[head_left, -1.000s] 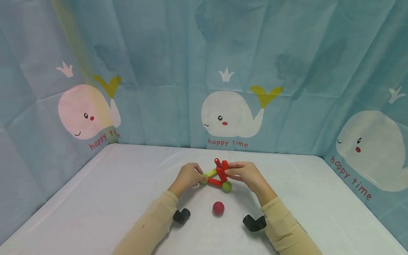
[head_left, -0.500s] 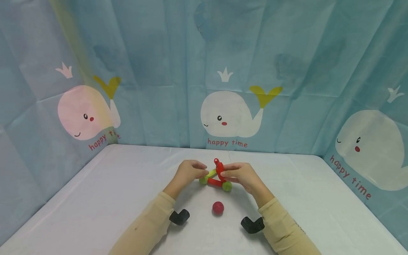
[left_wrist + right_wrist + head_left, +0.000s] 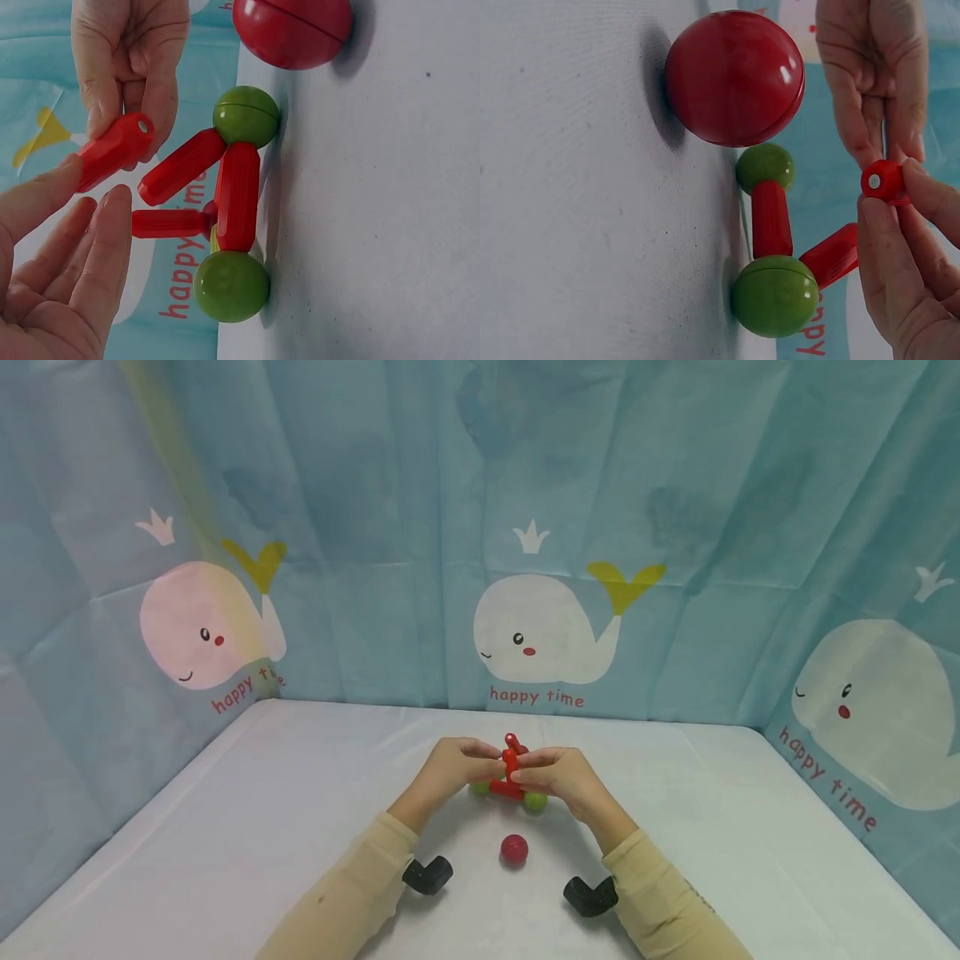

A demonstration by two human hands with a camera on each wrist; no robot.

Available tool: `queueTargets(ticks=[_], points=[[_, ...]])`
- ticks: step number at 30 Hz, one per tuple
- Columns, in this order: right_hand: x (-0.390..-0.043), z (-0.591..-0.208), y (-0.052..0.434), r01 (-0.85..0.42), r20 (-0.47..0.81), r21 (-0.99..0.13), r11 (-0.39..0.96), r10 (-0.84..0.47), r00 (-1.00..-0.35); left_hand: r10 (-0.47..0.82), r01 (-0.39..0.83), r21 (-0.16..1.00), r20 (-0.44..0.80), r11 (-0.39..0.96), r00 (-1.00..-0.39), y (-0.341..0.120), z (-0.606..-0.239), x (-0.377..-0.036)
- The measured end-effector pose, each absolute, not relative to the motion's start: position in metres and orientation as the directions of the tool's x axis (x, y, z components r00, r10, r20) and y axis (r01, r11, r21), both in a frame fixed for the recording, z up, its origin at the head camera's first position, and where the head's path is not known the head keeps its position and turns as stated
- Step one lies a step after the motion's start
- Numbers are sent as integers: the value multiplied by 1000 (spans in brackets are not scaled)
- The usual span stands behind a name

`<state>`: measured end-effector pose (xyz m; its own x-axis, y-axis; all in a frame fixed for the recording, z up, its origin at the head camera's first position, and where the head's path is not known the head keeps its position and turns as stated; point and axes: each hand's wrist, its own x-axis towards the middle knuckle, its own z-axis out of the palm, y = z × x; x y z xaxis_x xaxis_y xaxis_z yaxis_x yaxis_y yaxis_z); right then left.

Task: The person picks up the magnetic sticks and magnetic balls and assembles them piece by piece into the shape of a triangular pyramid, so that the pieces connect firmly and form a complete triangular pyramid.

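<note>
My right hand (image 3: 558, 775) pinches a short red magnetic rod (image 3: 882, 180) between thumb and fingers above a small frame. My left hand (image 3: 459, 768) reaches the same rod; its thumb touches one end, and its fingers are fairly straight beside it. Below, a red rod (image 3: 238, 196) joins two green balls (image 3: 246, 116) near the table. From one green ball (image 3: 775, 296) another red rod (image 3: 831, 256) leans upward. A further red rod (image 3: 171, 223) rises from a mostly hidden red ball behind, and only a sliver of a yellow-green rod (image 3: 215, 240) shows.
A loose red ball (image 3: 514, 850) lies on the white table (image 3: 225, 827), nearer me than the frame. Black angled pieces (image 3: 428, 875) stick out at both wrists. A blue whale-print curtain (image 3: 375, 635) hangs behind the table.
My left hand has left the left green ball and moved up and right to the held rod. My right hand has carried that rod left, toward the left hand.
</note>
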<state>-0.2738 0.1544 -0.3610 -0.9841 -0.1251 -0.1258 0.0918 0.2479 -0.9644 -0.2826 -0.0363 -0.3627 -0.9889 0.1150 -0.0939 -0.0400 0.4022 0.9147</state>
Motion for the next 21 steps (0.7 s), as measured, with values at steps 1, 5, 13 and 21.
queueTargets(ticks=[1, 5, 13, 21], points=[[-274, -361, 154, 93, -127, -964, 247, -125, -984, 117, -42, 918, -96, 394, -989, -36, -363, -282], [-273, -361, 153, 85, -118, -964, 252, -118, -986, 118, -43, 934, -90, 354, -989, -34, -362, -280], [-272, -361, 152, 94, -121, -969, 229, -104, -987, 170, 4, 957, -48, 290, -984, -33, -365, -281], [-275, -358, 159, 34, -54, -951, 308, -57, -997, 131, 30, 955, -9, 295, -991, -36, -365, -284]])
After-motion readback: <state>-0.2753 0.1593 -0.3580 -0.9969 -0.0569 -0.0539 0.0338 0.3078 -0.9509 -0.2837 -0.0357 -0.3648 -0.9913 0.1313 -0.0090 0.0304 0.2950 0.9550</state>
